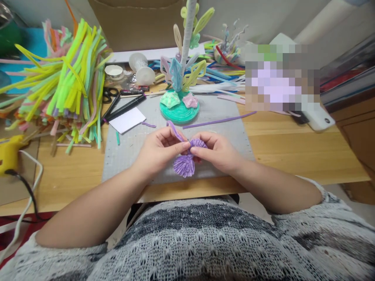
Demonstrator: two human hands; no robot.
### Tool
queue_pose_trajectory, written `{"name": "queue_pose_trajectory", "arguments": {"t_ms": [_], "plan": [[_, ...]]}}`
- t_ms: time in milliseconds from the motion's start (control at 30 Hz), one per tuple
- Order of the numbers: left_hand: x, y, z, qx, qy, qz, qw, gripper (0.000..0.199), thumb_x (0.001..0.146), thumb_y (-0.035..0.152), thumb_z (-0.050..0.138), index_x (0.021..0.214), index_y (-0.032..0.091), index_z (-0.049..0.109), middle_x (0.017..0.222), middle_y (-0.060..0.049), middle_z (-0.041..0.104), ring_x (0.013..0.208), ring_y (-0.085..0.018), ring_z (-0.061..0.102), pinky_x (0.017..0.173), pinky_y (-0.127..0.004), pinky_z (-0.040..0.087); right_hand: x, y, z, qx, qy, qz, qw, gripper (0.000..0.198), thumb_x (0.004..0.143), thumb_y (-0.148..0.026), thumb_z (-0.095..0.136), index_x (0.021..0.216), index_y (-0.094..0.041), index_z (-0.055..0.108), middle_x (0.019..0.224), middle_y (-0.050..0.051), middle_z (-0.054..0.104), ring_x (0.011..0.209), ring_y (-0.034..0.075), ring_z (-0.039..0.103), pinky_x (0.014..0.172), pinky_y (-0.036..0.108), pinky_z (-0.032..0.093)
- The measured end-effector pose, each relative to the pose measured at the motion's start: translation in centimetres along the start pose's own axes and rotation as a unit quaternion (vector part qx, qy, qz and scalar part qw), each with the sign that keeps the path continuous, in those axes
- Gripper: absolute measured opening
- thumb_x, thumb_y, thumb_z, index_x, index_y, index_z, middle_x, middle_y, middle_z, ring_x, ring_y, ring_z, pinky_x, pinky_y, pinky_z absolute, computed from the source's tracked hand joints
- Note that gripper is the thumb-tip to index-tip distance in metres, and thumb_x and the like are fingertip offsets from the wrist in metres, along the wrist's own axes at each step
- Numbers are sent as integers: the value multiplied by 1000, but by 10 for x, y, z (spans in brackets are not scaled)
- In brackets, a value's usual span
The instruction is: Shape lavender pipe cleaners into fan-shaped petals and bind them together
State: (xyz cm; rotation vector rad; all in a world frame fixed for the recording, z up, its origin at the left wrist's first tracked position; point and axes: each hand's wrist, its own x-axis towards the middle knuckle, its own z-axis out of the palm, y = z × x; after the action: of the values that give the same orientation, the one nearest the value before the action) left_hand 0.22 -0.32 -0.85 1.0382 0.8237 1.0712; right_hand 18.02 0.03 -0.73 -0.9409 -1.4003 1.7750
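Note:
Between my two hands is a purple pipe-cleaner piece (184, 166) with ribbed, fan-like lobes, one hanging below my fingertips. My left hand (164, 147) pinches a purple pipe-cleaner strand (175, 131) where it meets the piece; the strand's free end sticks up past my fingers. With thumb and fingers, my right hand (215, 150) grips the upper lobe. Beyond them stands a pipe-cleaner decoration on a round teal base (179, 114), with a pale wrapped stem and looped leaves. A loose purple pipe cleaner (219, 120) lies on the grey cutting mat (125, 160).
Left, a large bundle of coloured pipe cleaners (70, 78) lies beyond a yellow glue gun (10, 154) and its cord. Near the mat are a white card (127, 120), black marker (125, 107), scissors (110, 95) and white spool (142, 69). A blurred patch covers part of the right side.

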Motion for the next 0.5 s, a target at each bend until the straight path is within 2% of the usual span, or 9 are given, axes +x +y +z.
{"name": "queue_pose_trajectory", "arguments": {"t_ms": [167, 333, 433, 500], "plan": [[0, 2, 0, 0, -17, -19, 1000, 20, 65, 26, 83, 71, 15, 67, 64, 1, 65, 59, -10, 59, 59, -24, 49, 0, -1, -1, 3, -18, 2, 1000, 14, 75, -28, 73, 78, -16, 66, 67, -2, 65, 52, 6, 53, 49, 19, 46], [1, 3, -2, -63, -46, -87, 993, 23, 67, 30, 82, 69, 14, 66, 60, 1, 62, 53, -7, 55, 55, -21, 46, 0, -1, 0, 34, -54, 13, 998, 14, 75, -27, 74, 80, -15, 68, 71, 0, 67, 52, 6, 54, 48, 18, 47], [1, 3, 0, -99, -48, -143, 984, 27, 64, 31, 84, 68, 15, 63, 61, 2, 61, 52, -7, 54, 53, -21, 44, 0, 0, 2, 45, -53, 3, 998, 13, 74, -25, 75, 78, -15, 68, 65, -2, 64, 51, 5, 54, 48, 17, 47], [0, 2, 2, -104, -42, -158, 981, 30, 64, 31, 84, 69, 16, 59, 60, 3, 59, 49, -7, 51, 49, -20, 41, -1, 1, 2, 53, -48, -2, 997, 13, 74, -25, 75, 78, -15, 68, 65, -3, 64, 52, 5, 54, 49, 18, 48]]}}
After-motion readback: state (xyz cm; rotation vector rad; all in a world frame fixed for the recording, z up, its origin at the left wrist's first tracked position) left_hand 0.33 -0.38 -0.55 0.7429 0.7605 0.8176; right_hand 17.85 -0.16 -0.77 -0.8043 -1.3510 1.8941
